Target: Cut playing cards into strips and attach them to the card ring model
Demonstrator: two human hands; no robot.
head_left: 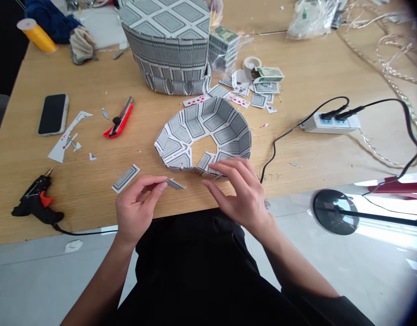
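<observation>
Between thumb and forefinger my left hand (136, 206) pinches a small folded strip of playing card (175, 184), held just above the table's front edge. My right hand (240, 192) has its fingers apart, with nothing visible in them. Its fingertips hover at the near rim of a rounded ring of grey-backed playing cards (174, 129); whether they touch it I cannot tell. The ring has standing walls and an open middle. To the left of it lies a cut card strip (126, 178), flat on the wood.
A tall card-covered structure (174, 54) stands behind. Loose cards (259, 99) lie beside it. On the left are a phone (53, 114), a red utility knife (120, 118), card scraps (64, 144) and a glue gun (38, 199). A power strip (331, 122) with black cords sits right.
</observation>
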